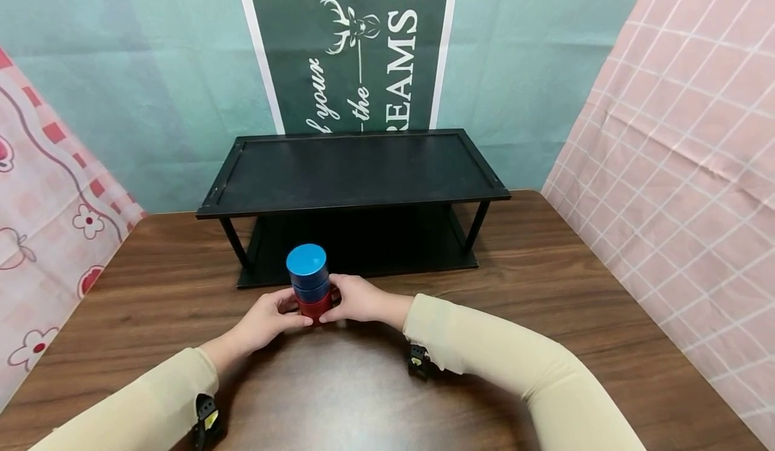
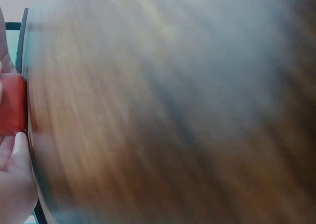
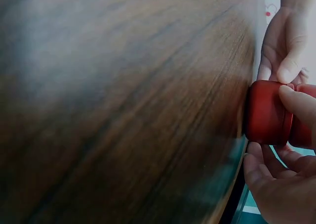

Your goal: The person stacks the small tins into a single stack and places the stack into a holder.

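Observation:
A blue round tin [image 1: 307,272] with a shiny lid stands upright on top of a red round tin [image 1: 315,307] at the front edge of the black rack. My left hand [image 1: 266,320] holds the red tin from the left, thumb at the front and fingers partly hidden behind. From the right, my right hand [image 1: 361,299] grips the same tin, its thumb near the left one. In the right wrist view the red tin [image 3: 266,112] meets the wooden surface, with a seam near its lid. Only part of the red tin [image 2: 12,105] shows at the left wrist view's edge.
Just behind the tins stands a black two-level rack [image 1: 363,171] on the brown wooden table [image 1: 557,289]. A green cloth [image 1: 151,87] hangs at the back, with pink patterned cloths [image 1: 684,128] on both sides. Black straps with cameras sit at both wrists.

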A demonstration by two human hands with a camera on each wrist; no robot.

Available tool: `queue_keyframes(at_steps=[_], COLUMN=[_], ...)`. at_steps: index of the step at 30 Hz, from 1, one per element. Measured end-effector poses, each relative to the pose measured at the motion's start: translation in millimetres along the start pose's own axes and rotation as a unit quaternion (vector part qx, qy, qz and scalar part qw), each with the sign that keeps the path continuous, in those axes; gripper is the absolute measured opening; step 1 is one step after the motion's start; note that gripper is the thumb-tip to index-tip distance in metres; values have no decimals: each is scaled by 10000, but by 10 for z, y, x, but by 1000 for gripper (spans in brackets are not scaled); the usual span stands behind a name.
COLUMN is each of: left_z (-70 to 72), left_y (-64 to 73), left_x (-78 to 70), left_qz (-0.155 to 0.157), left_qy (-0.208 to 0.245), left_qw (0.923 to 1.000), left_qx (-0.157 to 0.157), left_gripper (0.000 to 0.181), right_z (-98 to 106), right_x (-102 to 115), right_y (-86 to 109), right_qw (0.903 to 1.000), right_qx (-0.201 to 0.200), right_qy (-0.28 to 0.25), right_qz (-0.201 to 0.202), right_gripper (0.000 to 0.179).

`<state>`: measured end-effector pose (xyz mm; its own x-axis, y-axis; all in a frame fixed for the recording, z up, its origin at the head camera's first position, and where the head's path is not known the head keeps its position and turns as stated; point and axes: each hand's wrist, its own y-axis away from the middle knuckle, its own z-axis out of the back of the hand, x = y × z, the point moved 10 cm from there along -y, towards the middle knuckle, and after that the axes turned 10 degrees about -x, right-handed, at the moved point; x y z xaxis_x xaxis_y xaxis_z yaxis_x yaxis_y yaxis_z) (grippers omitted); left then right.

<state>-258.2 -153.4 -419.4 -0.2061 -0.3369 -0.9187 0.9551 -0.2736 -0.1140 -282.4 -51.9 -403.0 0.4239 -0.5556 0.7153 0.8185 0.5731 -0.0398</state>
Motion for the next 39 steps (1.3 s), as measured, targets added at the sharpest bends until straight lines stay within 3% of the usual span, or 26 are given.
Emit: queue_keyframes(at_steps=[11, 19, 39], left_z=[-181, -305, -579], left_y=[-84, -147, -270], left_x=[-107, -181, -303], left_qz=[-78, -216, -224], left_qy=[208, 85, 56], left_qw=[9995, 9991, 9987], left_qx=[226, 360, 450], left_gripper=[52, 53, 52], right_z=[154, 264, 495], right_x=[-107, -177, -331], right_y=[134, 244, 493], right_qw=[9999, 9996, 9978], right_qx=[-146, -249, -467], right_qy=[-27, -132, -466], right_qz=[-27, -81, -99], right_gripper=[55, 55, 53])
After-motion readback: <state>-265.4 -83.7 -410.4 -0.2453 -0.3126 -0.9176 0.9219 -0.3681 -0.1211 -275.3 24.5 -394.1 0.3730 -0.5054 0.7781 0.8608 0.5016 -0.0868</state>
